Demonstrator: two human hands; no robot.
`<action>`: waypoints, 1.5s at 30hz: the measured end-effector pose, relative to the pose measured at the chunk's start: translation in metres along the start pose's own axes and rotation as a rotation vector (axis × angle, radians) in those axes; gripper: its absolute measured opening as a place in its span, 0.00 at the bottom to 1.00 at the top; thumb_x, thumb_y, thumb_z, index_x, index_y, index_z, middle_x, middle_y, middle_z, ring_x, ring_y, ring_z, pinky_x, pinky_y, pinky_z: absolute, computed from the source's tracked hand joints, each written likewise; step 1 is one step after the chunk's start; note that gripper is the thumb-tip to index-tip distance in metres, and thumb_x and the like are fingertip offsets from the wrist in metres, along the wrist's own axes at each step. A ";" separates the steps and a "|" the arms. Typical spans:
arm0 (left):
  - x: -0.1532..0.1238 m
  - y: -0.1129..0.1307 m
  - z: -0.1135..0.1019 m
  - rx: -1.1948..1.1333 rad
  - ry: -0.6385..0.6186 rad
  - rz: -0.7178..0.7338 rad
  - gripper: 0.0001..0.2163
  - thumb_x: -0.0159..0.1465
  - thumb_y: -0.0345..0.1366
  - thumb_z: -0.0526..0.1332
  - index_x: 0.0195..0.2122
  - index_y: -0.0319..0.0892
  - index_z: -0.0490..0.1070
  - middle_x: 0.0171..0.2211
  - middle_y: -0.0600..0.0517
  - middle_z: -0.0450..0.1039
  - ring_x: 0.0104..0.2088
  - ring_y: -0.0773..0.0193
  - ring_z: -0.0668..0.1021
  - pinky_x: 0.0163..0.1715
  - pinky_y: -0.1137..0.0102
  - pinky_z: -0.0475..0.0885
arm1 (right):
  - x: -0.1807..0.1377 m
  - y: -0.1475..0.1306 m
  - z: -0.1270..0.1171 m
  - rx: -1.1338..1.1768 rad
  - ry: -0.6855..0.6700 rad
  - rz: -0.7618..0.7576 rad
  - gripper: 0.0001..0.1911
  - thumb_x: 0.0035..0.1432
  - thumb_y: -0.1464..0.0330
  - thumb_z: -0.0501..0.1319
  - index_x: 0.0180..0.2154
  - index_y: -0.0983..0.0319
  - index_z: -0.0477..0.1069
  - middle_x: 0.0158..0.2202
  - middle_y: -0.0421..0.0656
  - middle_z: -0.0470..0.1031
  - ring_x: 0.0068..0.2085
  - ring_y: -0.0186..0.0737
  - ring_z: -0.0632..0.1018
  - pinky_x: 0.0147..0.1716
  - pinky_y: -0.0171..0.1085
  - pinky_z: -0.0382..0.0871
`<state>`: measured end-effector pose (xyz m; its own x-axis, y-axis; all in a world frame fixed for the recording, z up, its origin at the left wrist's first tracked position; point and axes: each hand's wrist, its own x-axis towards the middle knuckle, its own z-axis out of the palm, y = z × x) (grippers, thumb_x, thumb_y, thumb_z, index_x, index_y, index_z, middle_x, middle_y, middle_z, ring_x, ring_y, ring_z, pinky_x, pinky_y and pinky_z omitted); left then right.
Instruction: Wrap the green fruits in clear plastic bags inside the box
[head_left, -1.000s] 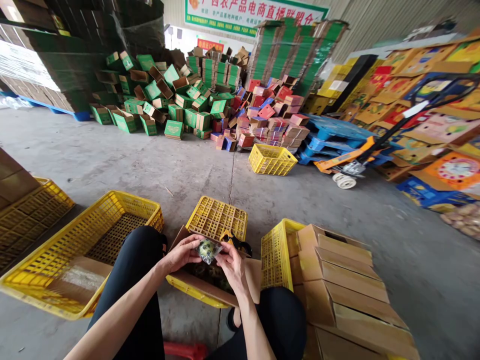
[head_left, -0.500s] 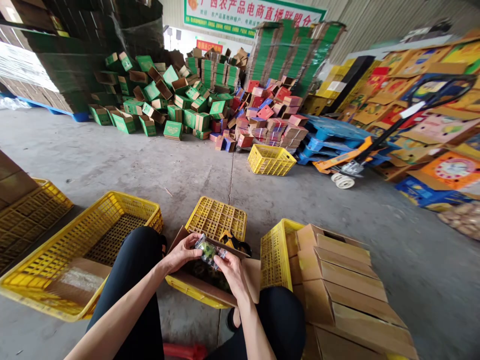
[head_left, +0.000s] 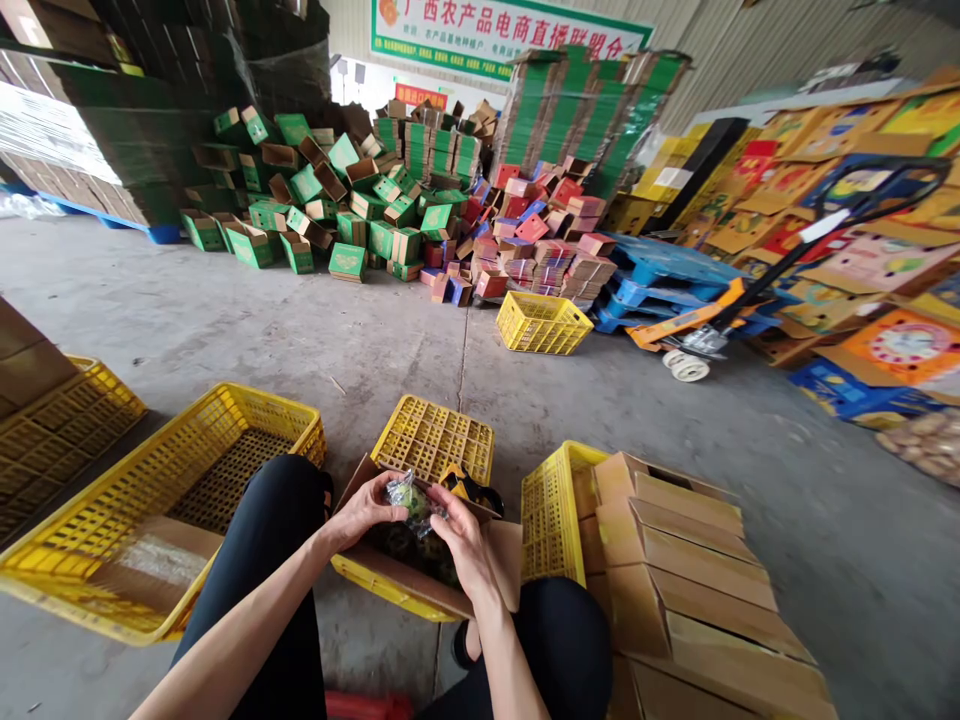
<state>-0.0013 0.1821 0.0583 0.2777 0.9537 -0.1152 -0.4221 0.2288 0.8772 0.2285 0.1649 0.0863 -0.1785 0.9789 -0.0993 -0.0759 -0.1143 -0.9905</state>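
Note:
Both my hands meet over an open cardboard box [head_left: 420, 585] that rests on a yellow crate between my knees. My left hand [head_left: 364, 510] and my right hand [head_left: 461, 540] are closed on a small green fruit in a clear plastic wrap [head_left: 409, 497], held just above the box. The wrap is crinkled between my fingertips. Dark green fruit lies inside the box under my hands, mostly hidden. A yellow-and-black tool [head_left: 469, 487] lies on the box's far edge, just beyond my right hand.
A yellow crate [head_left: 161, 500] stands by my left knee, another yellow crate [head_left: 555, 510] and stacked flat cardboard boxes [head_left: 697, 570] by my right. An upturned yellow crate [head_left: 435, 440] lies ahead. Farther off are piled green and red boxes, a yellow basket [head_left: 541, 322], and a pallet jack [head_left: 697, 330].
The wrapped fruit has been turned and lowered slightly toward the box. The plastic is now bunched tighter between my fingers. My arms have barely shifted.

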 end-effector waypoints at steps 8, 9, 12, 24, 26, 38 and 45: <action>0.001 -0.004 0.001 0.133 -0.089 -0.007 0.34 0.45 0.35 0.86 0.52 0.46 0.77 0.49 0.49 0.79 0.45 0.58 0.80 0.47 0.67 0.71 | -0.001 0.003 0.007 -0.279 0.014 -0.120 0.21 0.57 0.54 0.76 0.50 0.53 0.84 0.52 0.47 0.87 0.54 0.57 0.84 0.59 0.53 0.77; 0.001 -0.004 0.001 0.156 -0.093 -0.023 0.33 0.44 0.36 0.86 0.51 0.45 0.77 0.47 0.50 0.79 0.44 0.59 0.80 0.46 0.67 0.71 | -0.001 0.004 0.008 -0.296 0.023 -0.127 0.19 0.57 0.54 0.75 0.47 0.54 0.84 0.49 0.46 0.87 0.51 0.56 0.85 0.56 0.52 0.78; -0.001 -0.003 0.000 0.233 -0.100 -0.067 0.32 0.45 0.38 0.86 0.51 0.43 0.78 0.42 0.52 0.79 0.40 0.61 0.78 0.44 0.67 0.71 | 0.000 0.005 0.009 -0.306 0.039 -0.129 0.15 0.60 0.52 0.71 0.39 0.56 0.84 0.41 0.45 0.86 0.43 0.51 0.85 0.47 0.47 0.80; -0.008 0.010 0.005 0.288 0.026 -0.072 0.22 0.60 0.58 0.75 0.35 0.40 0.86 0.38 0.48 0.78 0.40 0.58 0.76 0.39 0.68 0.70 | -0.002 0.013 0.021 -0.470 -0.001 -0.281 0.09 0.68 0.62 0.60 0.35 0.56 0.74 0.35 0.42 0.80 0.38 0.45 0.80 0.42 0.41 0.74; -0.006 0.007 0.003 0.201 0.063 -0.076 0.22 0.59 0.57 0.77 0.34 0.39 0.85 0.34 0.50 0.75 0.37 0.61 0.75 0.38 0.69 0.69 | 0.000 0.013 0.022 -0.470 0.022 -0.295 0.10 0.69 0.61 0.60 0.35 0.56 0.74 0.35 0.43 0.80 0.38 0.45 0.80 0.43 0.41 0.74; -0.005 0.008 0.005 0.214 0.039 -0.055 0.21 0.60 0.55 0.76 0.32 0.38 0.84 0.29 0.52 0.74 0.32 0.65 0.71 0.35 0.70 0.65 | 0.000 0.009 0.025 -0.375 0.010 -0.196 0.12 0.64 0.56 0.69 0.41 0.57 0.77 0.39 0.43 0.83 0.39 0.46 0.81 0.43 0.42 0.76; -0.006 0.008 0.006 0.244 -0.023 -0.067 0.21 0.61 0.55 0.76 0.32 0.38 0.85 0.31 0.49 0.78 0.33 0.63 0.74 0.37 0.68 0.67 | 0.001 0.010 0.026 -0.338 0.011 -0.154 0.14 0.64 0.56 0.67 0.30 0.57 0.75 0.29 0.39 0.77 0.31 0.41 0.76 0.35 0.39 0.71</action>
<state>-0.0007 0.1769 0.0685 0.3185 0.9328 -0.1687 -0.1825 0.2350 0.9547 0.2021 0.1604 0.0784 -0.1800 0.9822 0.0543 0.2273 0.0953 -0.9691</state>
